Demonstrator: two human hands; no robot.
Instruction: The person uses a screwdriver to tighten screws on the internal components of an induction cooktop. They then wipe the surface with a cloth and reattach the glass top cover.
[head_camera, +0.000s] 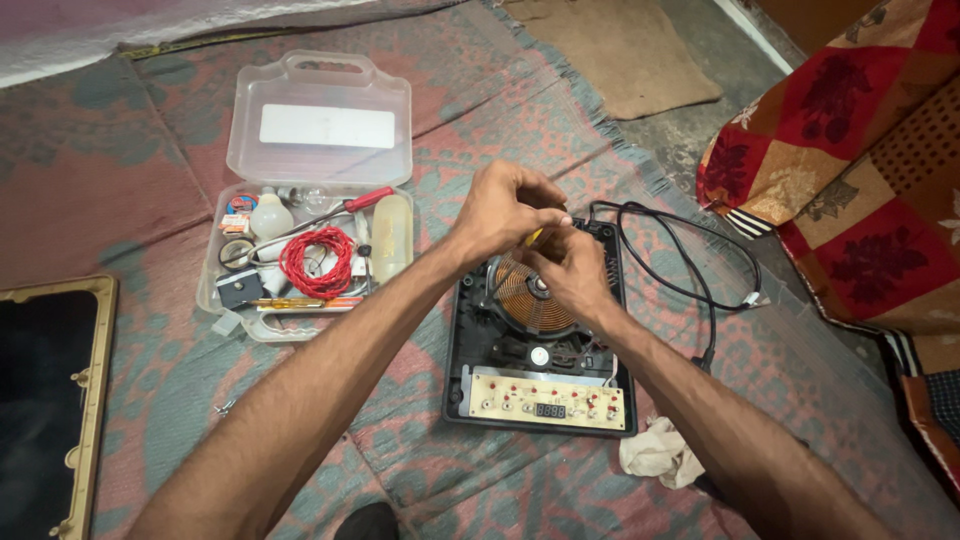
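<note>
On the left, an open clear plastic case (318, 130) lies on the mat (150, 200), full of small tools and a coil of red wire (316, 261). In the middle sits an opened cooker (540, 345) with its copper coil (528, 297) showing. The left hand (505, 210) pinches a small yellow tool (536, 236) above the coil. The right hand (572, 268) curls around the same spot, touching the tool. This looks like work at the far edge of the coil; the next move needs a steady, careful grip. A black cord (690, 260) trails right.
</note>
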